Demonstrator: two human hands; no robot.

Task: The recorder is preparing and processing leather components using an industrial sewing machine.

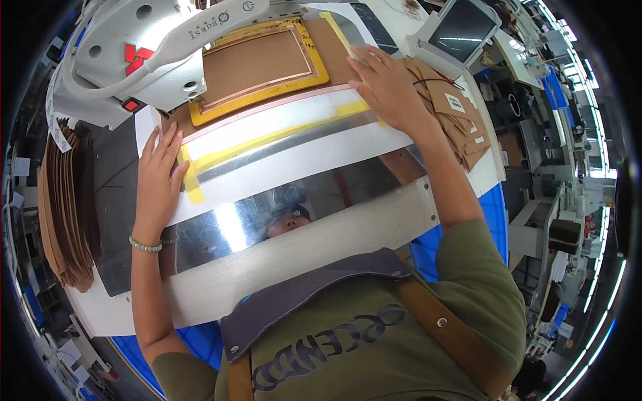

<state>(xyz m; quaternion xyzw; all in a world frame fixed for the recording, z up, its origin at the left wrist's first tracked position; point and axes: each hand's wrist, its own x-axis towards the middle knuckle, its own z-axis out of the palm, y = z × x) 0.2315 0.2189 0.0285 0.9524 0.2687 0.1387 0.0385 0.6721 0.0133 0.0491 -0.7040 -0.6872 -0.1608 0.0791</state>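
Note:
My left hand [159,175] lies with outstretched fingers at the left end of a brown fabric panel [338,50]. Its fingertips touch the panel's near left corner, beside yellow tape [194,180]. At the panel's right end, my right hand [386,92] rests with fingers spread near another yellow tape strip. Neither hand grips anything. A yellow clamp frame [319,67] with a copper-coloured inner border sits on the panel between my hands. The white sewing machine head [167,53] covers the frame's far left part.
A shiny metal plate [301,207] spans the near side of the bed. Brown fabric pieces hang in a stack [67,200] at the left; more brown pieces [451,113] with white labels lie at the right. A screen [458,33] stands at the far right.

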